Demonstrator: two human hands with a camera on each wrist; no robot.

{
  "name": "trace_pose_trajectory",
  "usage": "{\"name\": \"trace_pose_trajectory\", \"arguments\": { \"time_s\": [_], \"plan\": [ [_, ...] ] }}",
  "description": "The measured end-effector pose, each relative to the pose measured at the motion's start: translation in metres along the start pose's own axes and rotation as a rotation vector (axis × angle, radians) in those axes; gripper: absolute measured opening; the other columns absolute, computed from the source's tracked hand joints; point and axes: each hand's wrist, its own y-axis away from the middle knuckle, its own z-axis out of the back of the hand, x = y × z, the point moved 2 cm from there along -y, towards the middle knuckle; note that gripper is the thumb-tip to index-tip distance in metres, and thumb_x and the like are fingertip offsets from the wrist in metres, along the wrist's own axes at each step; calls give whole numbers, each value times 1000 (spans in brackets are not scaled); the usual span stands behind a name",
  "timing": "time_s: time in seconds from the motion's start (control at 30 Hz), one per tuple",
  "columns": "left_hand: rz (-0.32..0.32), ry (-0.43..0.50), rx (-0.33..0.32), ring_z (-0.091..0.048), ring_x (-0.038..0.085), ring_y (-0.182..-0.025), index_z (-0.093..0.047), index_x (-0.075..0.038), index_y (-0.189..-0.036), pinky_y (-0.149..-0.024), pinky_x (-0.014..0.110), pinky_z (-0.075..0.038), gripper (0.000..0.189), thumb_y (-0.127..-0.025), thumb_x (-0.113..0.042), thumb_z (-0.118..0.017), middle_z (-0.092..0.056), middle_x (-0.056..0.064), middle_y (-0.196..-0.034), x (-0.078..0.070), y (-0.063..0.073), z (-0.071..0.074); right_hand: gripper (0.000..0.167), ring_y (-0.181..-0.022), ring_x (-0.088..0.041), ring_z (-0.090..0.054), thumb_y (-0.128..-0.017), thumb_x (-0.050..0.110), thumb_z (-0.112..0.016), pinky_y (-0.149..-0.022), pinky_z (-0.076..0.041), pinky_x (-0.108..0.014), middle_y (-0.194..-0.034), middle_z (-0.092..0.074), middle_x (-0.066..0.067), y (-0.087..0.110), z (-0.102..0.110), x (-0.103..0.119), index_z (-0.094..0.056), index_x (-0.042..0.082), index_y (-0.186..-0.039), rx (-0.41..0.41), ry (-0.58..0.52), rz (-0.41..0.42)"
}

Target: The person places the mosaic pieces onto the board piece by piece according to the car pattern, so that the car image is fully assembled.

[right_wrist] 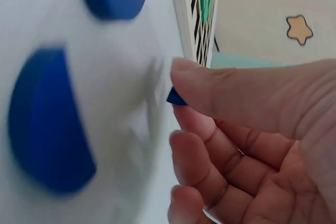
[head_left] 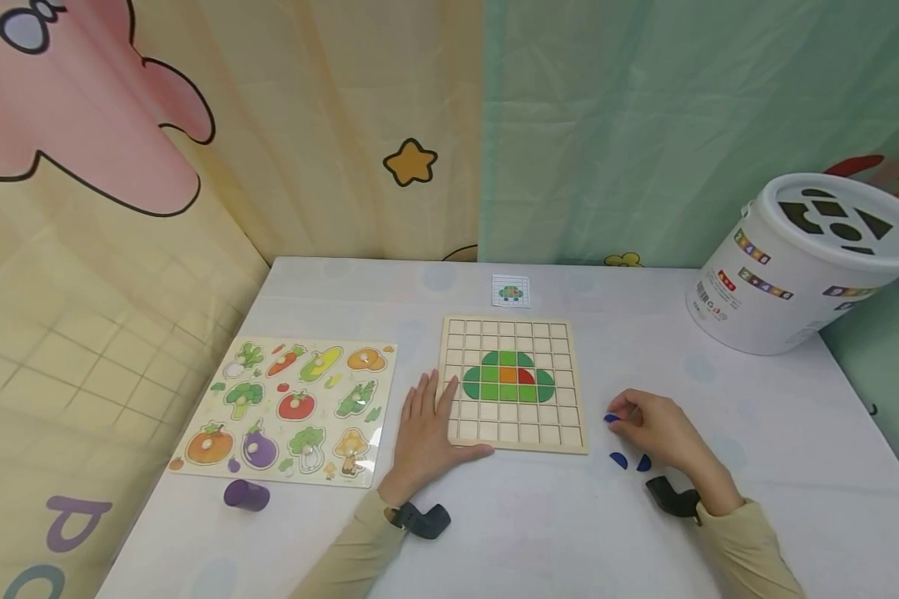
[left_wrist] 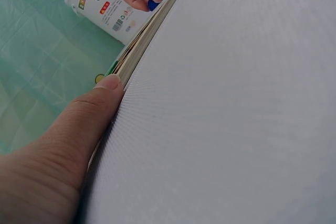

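A wooden grid board (head_left: 511, 424) lies at the middle of the table, with green, orange and red pieces forming a car-like shape in its squares. My left hand (head_left: 425, 437) rests against the board's left and front edges, fingers straight and thumb spread. To the right of the board, my right hand (head_left: 661, 426) pinches a small dark blue piece (right_wrist: 176, 97) between thumb and forefinger. Below that hand, two blue half-round pieces lie on the table: one on the left (head_left: 618, 460) and one on the right (head_left: 644, 462).
Behind the board lies a small picture card (head_left: 510, 291) with a car on it. A vegetable puzzle board (head_left: 270, 449) is at the left, with a purple cylinder (head_left: 246, 495) in front. A white bucket (head_left: 764, 299) with a shape-cut lid stands at the back right.
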Motion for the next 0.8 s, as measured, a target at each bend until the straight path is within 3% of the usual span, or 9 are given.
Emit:
{"name": "trace_pose_trajectory", "arguments": {
  "time_s": [0.1, 0.37, 0.8],
  "plan": [
    [-5, -4, -6, -6, 31, -142, -27, -9, -150, -114, 44, -4, 116, -64, -79, -62, -14, 18, -155, 0, 0, 1, 10, -56, -12, -45, -80, 7, -73, -46, -39, -26, -71, -55, 5, -7, -6, 11, -66, 7, -87, 4, -15, 28],
    [-6, -6, -5, -6, 31, -142, -28, -9, -149, -114, 44, -5, 116, -64, -79, -62, -14, 19, -155, 0, 0, 2, 12, -55, -7, -43, -80, 10, -76, -49, -37, -25, -70, -54, 9, -27, -28, 47, -64, 12, -82, 20, -56, 202],
    [2, -10, -3, -5, 30, -143, -26, -11, -150, -114, 44, -5, 116, -64, -80, -61, -14, 17, -155, 0, -1, -1, 5, -58, -9, -43, -83, 14, -75, -52, -38, -26, -68, -53, 10, -54, -62, 94, -69, 13, -83, 72, -62, 236]
  ]
}}
